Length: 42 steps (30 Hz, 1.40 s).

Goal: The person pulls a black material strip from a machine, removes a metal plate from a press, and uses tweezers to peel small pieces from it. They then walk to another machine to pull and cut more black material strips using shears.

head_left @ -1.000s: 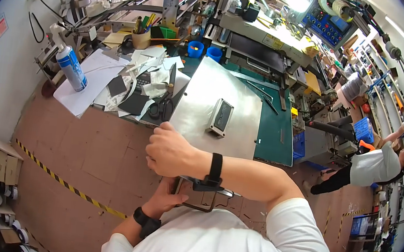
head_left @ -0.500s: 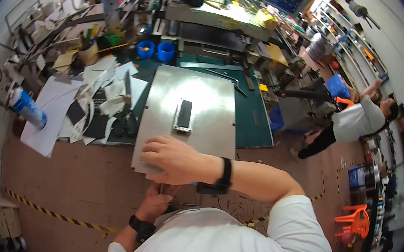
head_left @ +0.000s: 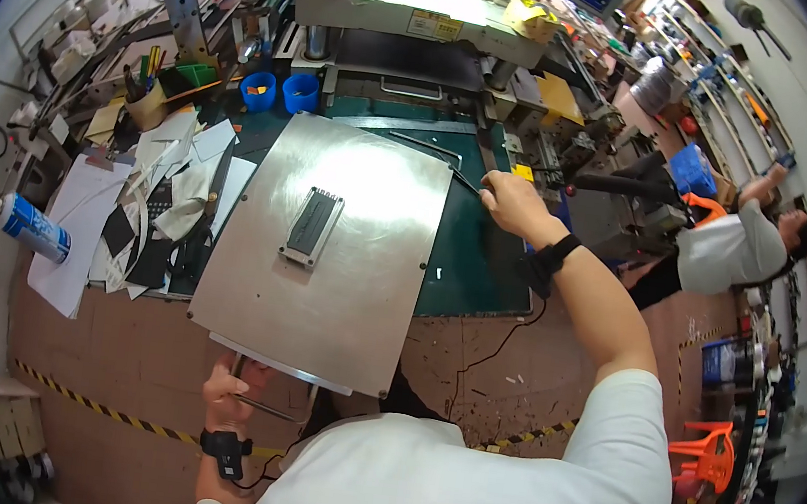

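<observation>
A square metal plate (head_left: pixel 340 315) extends from the green worktop toward me, slanted, its near corners past the table's edge. On it lies a small metal fixture with a dark rectangular insert (head_left: pixel 310 227). My left hand (head_left: pixel 230 394) is closed around the left side of a metal loop handle (head_left: pixel 278 412) under the plate's near edge. Beyond the plate's right side, my right hand (head_left: pixel 518 209) pinches the near end of a thin dark tool (head_left: pixel 466 181) lying over the green worktop (head_left: pixel 473 261). Its exact kind is hard to make out. A thin rod (head_left: pixel 417 141) lies farther back.
Paper scraps (head_left: pixel 169 193) and a clipboard (head_left: pixel 80 222) cover the left side, beside a blue-and-white spray can (head_left: pixel 35 229). Two blue cups (head_left: pixel 300 93) stand behind the plate, before a press-like machine (head_left: pixel 411 26). At the right, another person (head_left: pixel 736 248) stands near shelves.
My right hand has gone from over the plate's near edge to the thin tool at the right. The plate now appears turned and nearer, and my left hand shows on its handle farther left.
</observation>
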{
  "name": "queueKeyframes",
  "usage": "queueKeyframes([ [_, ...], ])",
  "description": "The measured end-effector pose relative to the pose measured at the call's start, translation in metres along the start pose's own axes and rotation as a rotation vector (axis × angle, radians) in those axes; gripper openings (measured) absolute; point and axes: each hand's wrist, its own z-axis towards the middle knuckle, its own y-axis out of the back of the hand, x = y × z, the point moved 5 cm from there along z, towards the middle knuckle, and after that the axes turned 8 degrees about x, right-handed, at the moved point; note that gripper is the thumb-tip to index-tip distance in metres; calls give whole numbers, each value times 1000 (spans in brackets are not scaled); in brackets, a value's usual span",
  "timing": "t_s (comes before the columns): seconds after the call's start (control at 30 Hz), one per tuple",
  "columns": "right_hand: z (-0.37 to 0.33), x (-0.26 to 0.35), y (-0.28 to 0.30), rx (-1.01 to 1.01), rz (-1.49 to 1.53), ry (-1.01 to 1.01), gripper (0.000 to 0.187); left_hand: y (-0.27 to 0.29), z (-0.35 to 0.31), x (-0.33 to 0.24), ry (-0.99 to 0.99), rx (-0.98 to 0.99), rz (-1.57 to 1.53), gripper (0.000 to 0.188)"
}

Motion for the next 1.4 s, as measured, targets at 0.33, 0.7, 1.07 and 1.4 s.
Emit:
queueKeyframes([
  [0.33,30,-28,-18,24,251,37,20,41,-35,22,-278,-465,138,60],
  [0.7,-64,59,66,745,1274,415,20,-125,-53,-50,-391,-721,1118,50],
  [1.07,-110,179,52,1129,1706,508,17,-206,13,15,-206,-130,1182,36],
  [1.4,-90,205,47,643,1218,1043,18,-197,17,23,28,-1,577,25],
])
